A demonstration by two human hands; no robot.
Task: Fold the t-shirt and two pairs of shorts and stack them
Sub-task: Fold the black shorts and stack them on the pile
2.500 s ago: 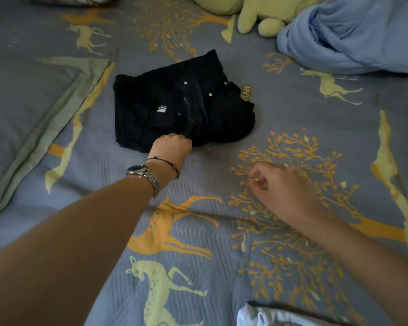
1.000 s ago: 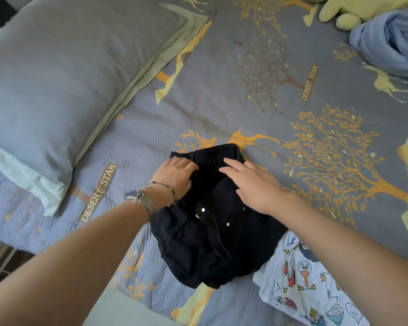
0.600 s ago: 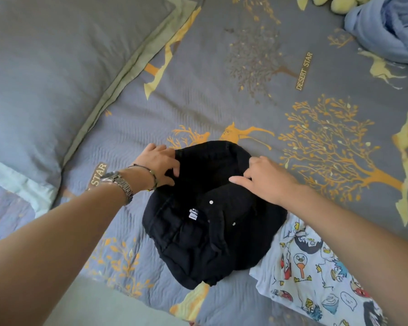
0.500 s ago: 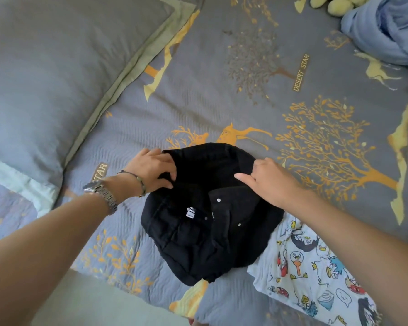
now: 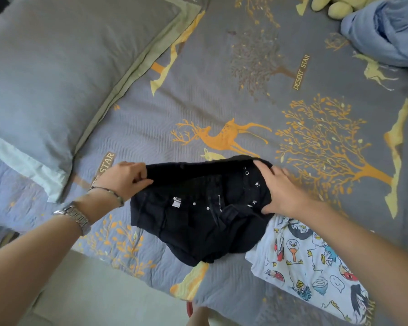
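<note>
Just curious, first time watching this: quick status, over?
Left hand and right hand both gripping black shorts at the top edge. Shorts overlap the cartoon-print garment. Nothing blocking.

black shorts (image 5: 198,215) bunched on the bedspread, overlapping cartoon-print white t-shirt (image 5: 309,267).

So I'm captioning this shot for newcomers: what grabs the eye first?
The black shorts at centre, gripped by the left hand and right hand. Next, the cartoon-print white garment at lower right, and the orange deer on the grey bedspread just beyond.
</note>
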